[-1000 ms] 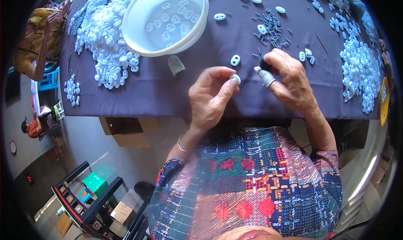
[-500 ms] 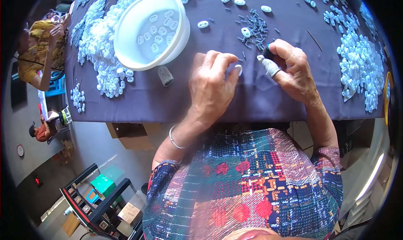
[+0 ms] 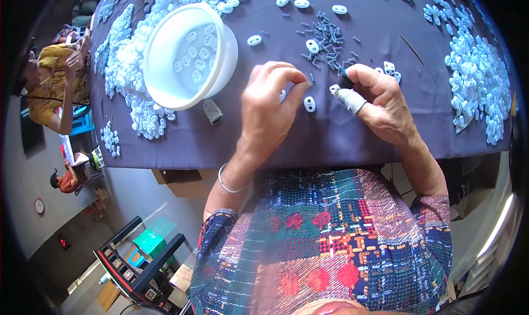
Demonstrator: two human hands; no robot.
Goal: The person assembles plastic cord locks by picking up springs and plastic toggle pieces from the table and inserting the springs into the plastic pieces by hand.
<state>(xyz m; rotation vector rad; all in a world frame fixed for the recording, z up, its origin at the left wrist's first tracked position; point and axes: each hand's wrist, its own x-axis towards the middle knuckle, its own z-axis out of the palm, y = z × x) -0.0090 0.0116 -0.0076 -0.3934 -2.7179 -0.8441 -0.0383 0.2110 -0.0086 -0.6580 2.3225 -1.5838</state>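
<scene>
My left hand [image 3: 270, 103] is closed in a pinch above the dark cloth, its fingertips at a small spring [image 3: 312, 77]. Whatever they grip is too small to name. Just below them lies a white oval two-hole piece [image 3: 309, 104]; another white piece [image 3: 282, 96] shows partly by the palm. Across from it, my right hand [image 3: 380, 103] has curled fingers, with pale wrapping on the thumb and a dark cover on a fingertip. Anything between that thumb and finger is hidden. A loose pile of small dark springs [image 3: 329, 42] lies beyond both hands, with one white oval piece [image 3: 312, 46] on it.
A white basin [image 3: 228, 61] holding several white pieces stands at left, beside a large heap of them [image 3: 124, 67]. Nearer lies a grey block [image 3: 212, 112]. Another heap [image 3: 476, 78] covers the right side, near a thin brown stick [image 3: 412, 49]. Other people sit far left.
The white piece at my left fingertips has left the pinch, and a two-hole piece now lies on the cloth below. White pieces have come into sight behind my right hand. The view has shifted slightly.
</scene>
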